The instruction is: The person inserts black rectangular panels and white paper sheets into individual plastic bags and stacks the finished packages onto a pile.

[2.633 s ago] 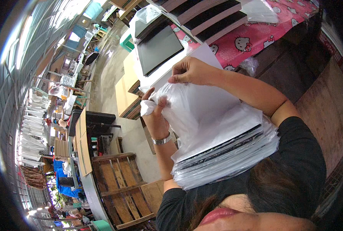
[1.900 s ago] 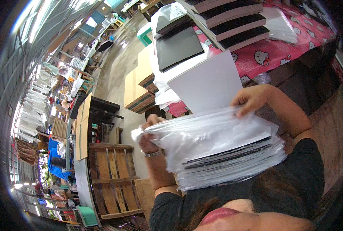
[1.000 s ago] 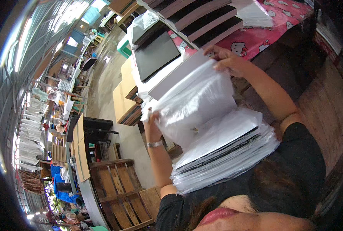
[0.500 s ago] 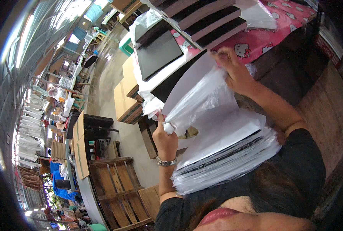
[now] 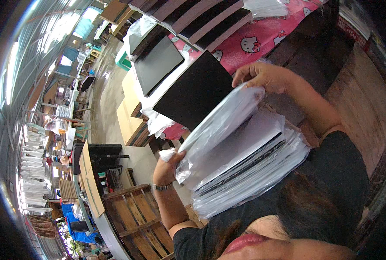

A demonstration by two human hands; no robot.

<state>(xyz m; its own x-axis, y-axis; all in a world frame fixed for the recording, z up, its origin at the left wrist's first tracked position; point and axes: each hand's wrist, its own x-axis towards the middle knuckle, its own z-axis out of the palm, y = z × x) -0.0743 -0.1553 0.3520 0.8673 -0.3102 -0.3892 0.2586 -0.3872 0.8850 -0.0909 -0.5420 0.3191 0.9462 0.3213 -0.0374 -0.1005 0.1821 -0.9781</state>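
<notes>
A flat sheet in a clear plastic sleeve (image 5: 225, 115) slants between my hands. My left hand (image 5: 167, 170) is closed on its lower left end, with a crumpled white wad (image 5: 167, 154) showing at the fingers. At the upper right corner, my right hand (image 5: 266, 78) pinches the sleeve between thumb and fingers. Below it, against my body, lies a thick stack of plastic-sleeved sheets (image 5: 253, 184), with dark edges among them. Just beyond the sleeve, a black panel (image 5: 195, 89) rests on the table.
Dark grey panels (image 5: 158, 65) lie on white plastic farther left. Black panels in a stepped row (image 5: 201, 21) stand on the pink patterned tablecloth (image 5: 266, 41). Cardboard boxes (image 5: 130, 121) sit left of the table, with a wooden pallet (image 5: 136, 216) nearer me.
The sleeved sheet has come nearer my body, uncovering more of the black panel. The bunched plastic now lies smoother along the sheet. My right hand pinches its corner, and the view has shifted.
</notes>
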